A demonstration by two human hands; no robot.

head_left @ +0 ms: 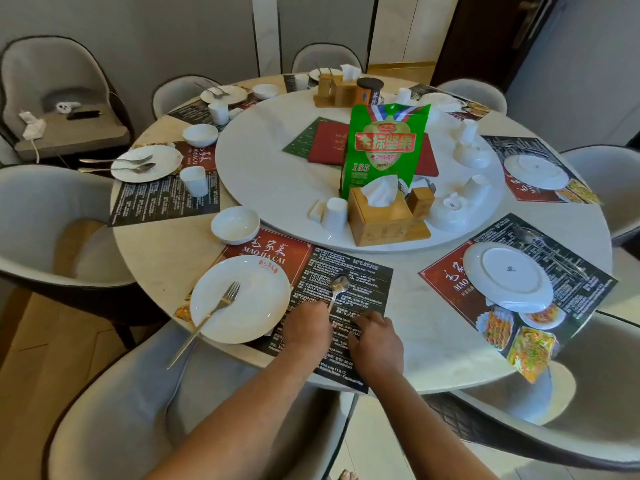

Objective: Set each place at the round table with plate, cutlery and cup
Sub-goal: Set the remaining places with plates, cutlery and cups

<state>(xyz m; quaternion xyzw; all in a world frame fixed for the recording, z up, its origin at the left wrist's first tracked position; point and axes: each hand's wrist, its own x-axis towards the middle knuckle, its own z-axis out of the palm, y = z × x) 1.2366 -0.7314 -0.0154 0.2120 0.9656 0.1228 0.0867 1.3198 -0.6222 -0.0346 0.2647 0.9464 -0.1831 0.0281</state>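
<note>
At the near place a white plate (249, 306) lies on a dark placemat (360, 282), with a fork (211, 313) resting across it and sticking out over the table edge. My left hand (306, 325) is shut on the handle of a spoon (337, 287) whose bowl lies on the mat, right of the plate. My right hand (375, 344) rests on the mat beside it, fingers curled, holding nothing that I can see. A white bowl (235, 225) stands behind the plate. A white cup (334, 213) stands on the turntable (277, 188).
An upside-down plate (507, 273) lies on the mat to the right. Set places with plates, cutlery, cups and bowls run round the left side. A tissue box (384, 216), a green snack bag (384, 147) and several cups stand on the turntable. Grey chairs (114, 420) ring the table.
</note>
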